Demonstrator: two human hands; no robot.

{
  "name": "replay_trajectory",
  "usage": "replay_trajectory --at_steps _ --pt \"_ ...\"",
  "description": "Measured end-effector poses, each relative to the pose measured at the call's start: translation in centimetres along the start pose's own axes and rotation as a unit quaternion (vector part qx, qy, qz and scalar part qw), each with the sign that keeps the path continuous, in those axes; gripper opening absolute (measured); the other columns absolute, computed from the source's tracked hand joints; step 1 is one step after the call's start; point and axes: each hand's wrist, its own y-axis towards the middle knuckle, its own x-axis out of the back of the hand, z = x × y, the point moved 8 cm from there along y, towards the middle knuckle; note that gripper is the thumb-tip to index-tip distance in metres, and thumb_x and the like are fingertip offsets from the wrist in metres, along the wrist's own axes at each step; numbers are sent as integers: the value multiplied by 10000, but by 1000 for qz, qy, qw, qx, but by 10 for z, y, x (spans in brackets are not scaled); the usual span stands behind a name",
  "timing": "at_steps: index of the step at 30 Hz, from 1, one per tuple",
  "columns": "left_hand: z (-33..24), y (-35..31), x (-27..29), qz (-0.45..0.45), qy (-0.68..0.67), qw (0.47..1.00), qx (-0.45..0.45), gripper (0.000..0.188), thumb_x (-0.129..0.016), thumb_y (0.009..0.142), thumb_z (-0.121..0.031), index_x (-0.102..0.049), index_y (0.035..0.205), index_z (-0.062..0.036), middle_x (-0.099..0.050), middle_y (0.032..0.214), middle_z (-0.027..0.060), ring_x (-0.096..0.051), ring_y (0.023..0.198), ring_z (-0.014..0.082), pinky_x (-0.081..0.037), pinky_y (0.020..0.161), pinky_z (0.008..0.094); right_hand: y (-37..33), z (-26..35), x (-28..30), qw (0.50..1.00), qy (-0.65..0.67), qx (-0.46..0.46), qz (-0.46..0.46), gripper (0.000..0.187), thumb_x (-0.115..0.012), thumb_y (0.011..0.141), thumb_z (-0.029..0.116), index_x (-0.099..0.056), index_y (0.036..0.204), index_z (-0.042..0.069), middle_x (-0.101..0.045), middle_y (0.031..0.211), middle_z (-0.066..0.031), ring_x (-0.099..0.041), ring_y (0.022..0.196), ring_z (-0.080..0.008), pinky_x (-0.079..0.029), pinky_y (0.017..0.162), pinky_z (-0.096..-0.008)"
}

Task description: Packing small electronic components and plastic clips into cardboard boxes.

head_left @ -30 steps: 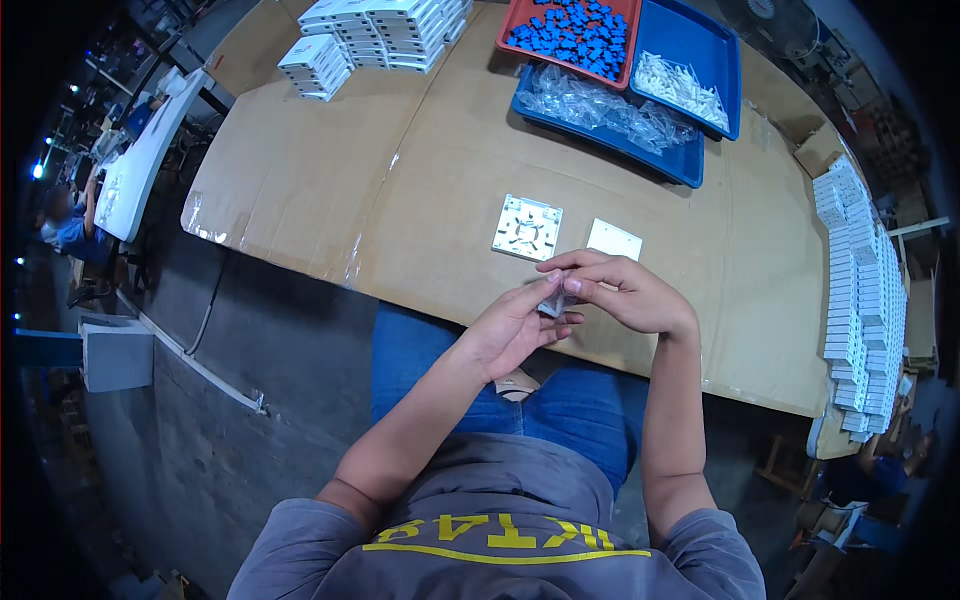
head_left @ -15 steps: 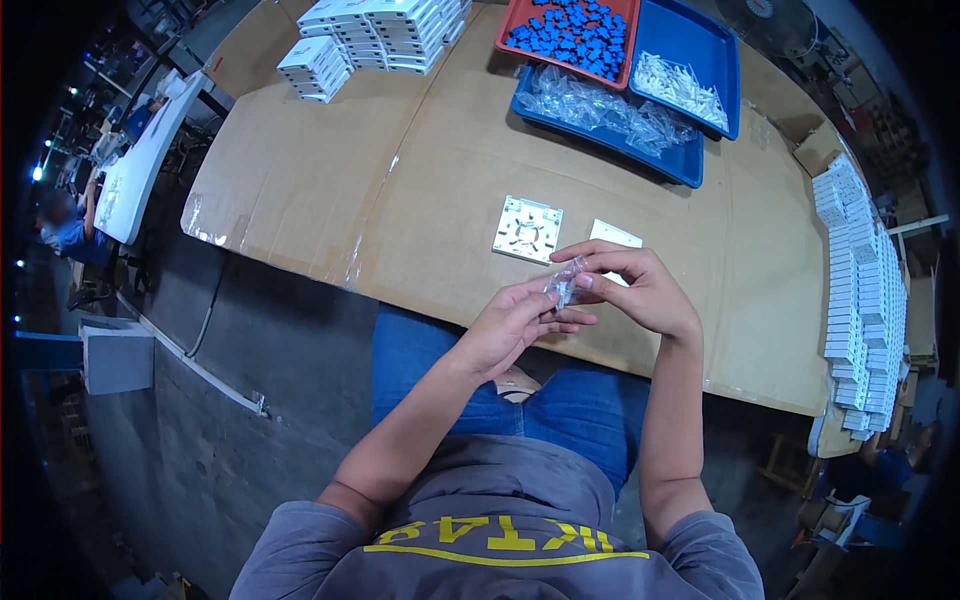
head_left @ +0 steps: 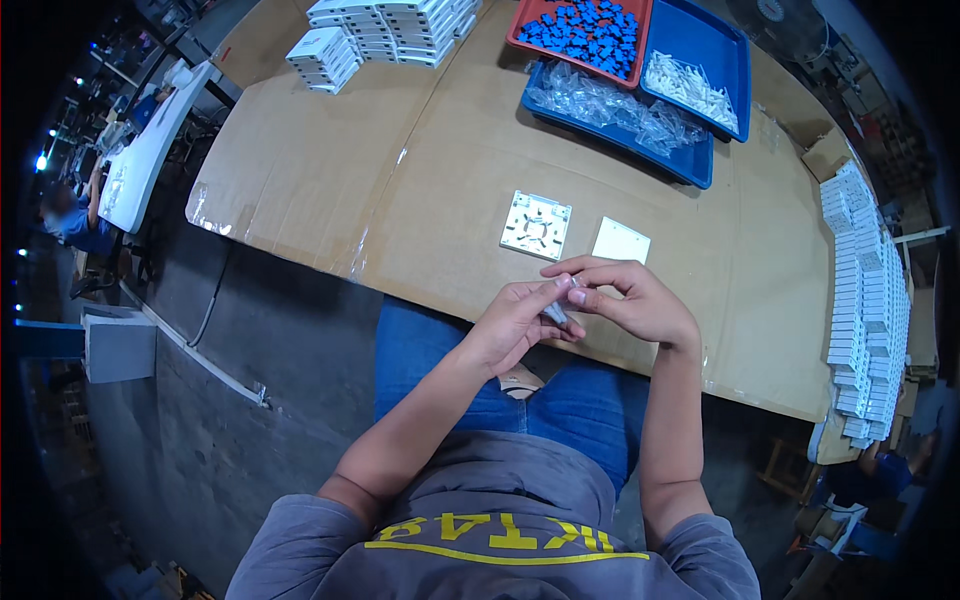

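Observation:
Just beyond my lap, at the table's near edge, both hands are closed on a small clear plastic bag (head_left: 554, 313) with whitish contents. My left hand (head_left: 510, 325) pinches it between thumb and fingers. From the other side, the thumb and fingertips of my right hand (head_left: 640, 308) press on its upper end. Fingers cover most of the bag, so what is inside cannot be made out. Beyond my hands lies a square white frame (head_left: 536, 224) with dark slots and fittings. Beside it, to the right, a plain white square plate (head_left: 621, 241) lies flat, close to my right fingers.
At the back, a red tray (head_left: 640, 45) of blue plastic pieces and a blue tray (head_left: 735, 90) of small white parts rest by another blue tray (head_left: 690, 172) of clear bags. White boxes (head_left: 385, 35) are stacked back left; more white stacks (head_left: 865, 310) line the right edge.
My fingers have closed further over the plastic bag, so less of it shows. My two hands have drawn closer together. The tabletop things appear slightly shifted right with the view.

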Motion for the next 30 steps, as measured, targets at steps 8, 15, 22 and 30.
replay_trajectory --at_steps 8,15,22,30 --pt "-2 -1 -1 2 -28 1000 8 423 -513 1108 -410 -655 1212 -25 -726 1043 92 -750 897 212 -625 787 340 0 -5 1 999 8 33 22 252 -662 1040 177 -751 1181 -12 -702 1307 -111 -656 1170 -197 -513 1022 -337" --pt "-4 3 1 13 -6 1000 -15 433 -509 1113 -381 -634 1286 -4 -724 1134 116 -727 1045 233 -587 889 349 4 -7 -4 999 14 -33 36 315 -602 1078 236 -746 1193 -19 -691 1329 -127 -649 1152 -189 -527 991 -343" --pt "-4 2 3 14 17 1000 -11 427 -508 1113 -358 -624 1317 -1 -703 1176 122 -705 1055 219 -559 907 351 5 -7 -1 999 4 -16 30 334 -580 1089 243 -714 1224 -32 -674 1351 -132 -655 1136 -192 -532 967 -325" --pt "-3 6 6 20 -17 1000 14 476 -450 1124 -344 -569 1411 17 -705 1173 131 -674 872 186 -556 822 335 9 -1 47 999 -43 8 -8 312 -606 1074 229 -733 1226 -12 -729 1250 -119 -678 1092 -168 -529 973 -326"
